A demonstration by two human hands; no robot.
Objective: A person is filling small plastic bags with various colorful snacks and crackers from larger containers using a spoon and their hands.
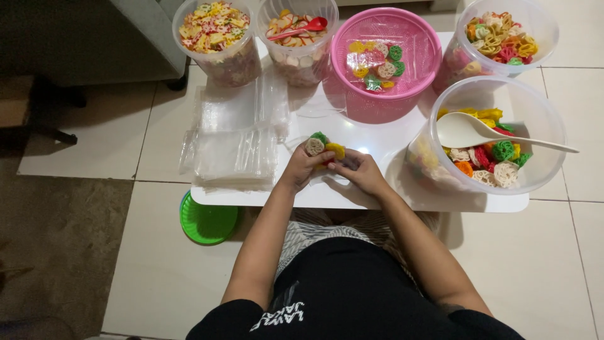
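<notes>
I see both hands together at the table's (352, 195) front edge: the left hand (303, 167) grips a small bag of crackers (322, 147), the right hand (360, 171) pinches its end. Empty bags (236, 151) lie just left.

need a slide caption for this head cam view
Left hand and right hand hold a small clear bag of colourful flower-shaped crackers over a white table.

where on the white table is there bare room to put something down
Bare tabletop shows between the pink basket, the hands and the large tub with the white spoon. A thin strip runs along the near edge. The left half is covered by stacked clear bags, and the back row of tubs is packed tight.
</notes>
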